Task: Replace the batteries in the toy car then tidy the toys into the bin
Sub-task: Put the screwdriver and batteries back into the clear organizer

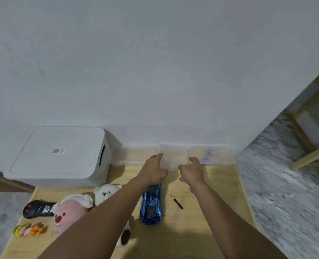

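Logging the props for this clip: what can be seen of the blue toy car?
The blue toy car is a glossy, metallic-looking sports car with dark windows. It sits upright on its wheels on the wooden table, lengthwise away from the person. The left hand overlaps its far end in view; contact cannot be told. A small screwdriver lies apart, to its right.

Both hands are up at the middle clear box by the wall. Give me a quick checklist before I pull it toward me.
1. Left hand on middle clear box: ok, touching its left side.
2. Right hand grip on box: cannot tell, blurred.
3. Path clear: not ok, blue toy car lies just in front.
4. Screwdriver within reach: ok.
5. Box contents: cannot tell.
6. White bin lid: closed, ok for now.
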Tool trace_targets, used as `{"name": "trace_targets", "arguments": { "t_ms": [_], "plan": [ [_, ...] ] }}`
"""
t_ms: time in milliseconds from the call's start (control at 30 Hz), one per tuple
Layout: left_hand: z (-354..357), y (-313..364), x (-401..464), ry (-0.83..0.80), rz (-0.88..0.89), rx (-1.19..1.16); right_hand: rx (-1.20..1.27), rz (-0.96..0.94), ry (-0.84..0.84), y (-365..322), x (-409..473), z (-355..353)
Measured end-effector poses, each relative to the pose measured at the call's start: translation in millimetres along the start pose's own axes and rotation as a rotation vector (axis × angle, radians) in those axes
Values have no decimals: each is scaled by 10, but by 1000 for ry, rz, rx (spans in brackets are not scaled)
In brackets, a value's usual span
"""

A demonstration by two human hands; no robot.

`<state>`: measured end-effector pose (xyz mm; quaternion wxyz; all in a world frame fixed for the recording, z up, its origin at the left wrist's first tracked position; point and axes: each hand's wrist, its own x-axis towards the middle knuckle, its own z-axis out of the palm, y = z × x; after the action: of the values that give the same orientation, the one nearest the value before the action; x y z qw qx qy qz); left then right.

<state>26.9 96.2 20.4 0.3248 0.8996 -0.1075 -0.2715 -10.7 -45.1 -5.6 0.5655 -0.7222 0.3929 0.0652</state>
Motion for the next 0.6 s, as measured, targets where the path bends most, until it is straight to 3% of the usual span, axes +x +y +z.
{"name": "trace_targets", "arguments": {
  "t_ms": [467,600],
  "plan": [
    [186,-14,177,181,-26,-104,-197,-191,115,-18,159,-44],
    [189,-19,183,175,-12,-71,-405,-307,110,35,130,-27]
  ]
}}
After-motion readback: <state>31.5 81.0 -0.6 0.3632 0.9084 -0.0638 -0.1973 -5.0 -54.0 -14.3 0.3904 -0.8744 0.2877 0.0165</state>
